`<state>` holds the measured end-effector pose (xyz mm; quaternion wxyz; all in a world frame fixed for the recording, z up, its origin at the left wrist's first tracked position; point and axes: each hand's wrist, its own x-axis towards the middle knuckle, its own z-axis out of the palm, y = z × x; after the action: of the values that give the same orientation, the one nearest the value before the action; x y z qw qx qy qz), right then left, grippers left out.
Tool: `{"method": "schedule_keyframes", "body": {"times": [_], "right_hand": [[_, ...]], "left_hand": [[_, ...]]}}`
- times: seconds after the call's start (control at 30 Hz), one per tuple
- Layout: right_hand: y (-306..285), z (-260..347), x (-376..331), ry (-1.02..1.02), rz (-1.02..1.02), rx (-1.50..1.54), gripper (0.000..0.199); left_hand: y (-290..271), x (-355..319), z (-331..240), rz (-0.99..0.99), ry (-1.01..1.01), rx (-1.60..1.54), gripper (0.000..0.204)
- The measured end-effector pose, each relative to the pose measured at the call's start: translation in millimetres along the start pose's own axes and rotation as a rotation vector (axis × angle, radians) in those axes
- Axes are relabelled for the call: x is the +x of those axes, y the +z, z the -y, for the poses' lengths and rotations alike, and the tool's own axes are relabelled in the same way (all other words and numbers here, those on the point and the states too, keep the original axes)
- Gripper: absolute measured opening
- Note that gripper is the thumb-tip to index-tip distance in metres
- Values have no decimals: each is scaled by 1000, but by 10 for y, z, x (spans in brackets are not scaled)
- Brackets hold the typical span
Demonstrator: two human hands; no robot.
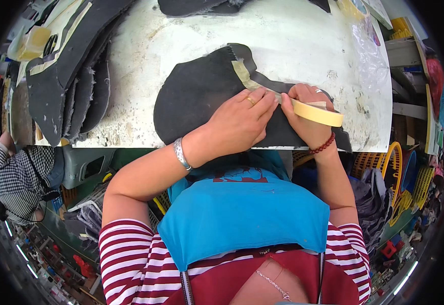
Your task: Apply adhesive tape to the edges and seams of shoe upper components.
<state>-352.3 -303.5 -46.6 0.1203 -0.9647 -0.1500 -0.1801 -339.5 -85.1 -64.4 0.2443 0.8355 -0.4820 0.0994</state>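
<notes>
A dark grey cut piece of fabric or leather-like material point(194, 96) lies at the table's front edge, with a rounded left side and a curved far edge. Along that curve runs a strip of pale yellow tape point(241, 73). My left hand point(245, 119) rests on the piece, its fingers stretched toward the strip and pressing on it. Right beside it, my right hand point(308, 117) is closed around a roll of yellow tape point(319, 115), thumb against the strip near my left fingertips. The hands partly cover the strip.
On the white, stained table point(135, 101), a stack of dark cut pieces point(74, 81) lies at left. More dark pieces point(201, 6) lie at the far edge. Clear plastic point(366, 51) lies at far right. A yellow basket point(392, 168) stands below right; another person point(21, 173) is at left.
</notes>
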Motion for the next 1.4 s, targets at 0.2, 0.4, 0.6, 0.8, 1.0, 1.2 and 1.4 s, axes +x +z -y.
{"method": "schedule_keyframes", "body": {"times": [0.2,0.4,0.6,0.8,1.0,1.2,1.4], "right_hand": [[39,-29,42,40,-7,547,11],[-290,-471,94,-380,11,4,25],[-215,-254,-41,-160,20,499,26],[-175,-500,25,-174,1,173,19],[-167,-393,39,-74,97,136,21],[-179,-282,45,-138,82,-65,19],[-140,-151,7,-135,38,-112,16]], "left_hand": [[12,-37,-65,53,-50,16,61],[30,-56,-71,31,-54,44,60],[32,-66,-82,56,-68,65,60],[32,-63,-82,34,-63,90,60],[15,-44,-105,46,-64,152,59],[-52,157,-41,61,-164,87,54],[-108,385,-122,20,-241,186,44]]}}
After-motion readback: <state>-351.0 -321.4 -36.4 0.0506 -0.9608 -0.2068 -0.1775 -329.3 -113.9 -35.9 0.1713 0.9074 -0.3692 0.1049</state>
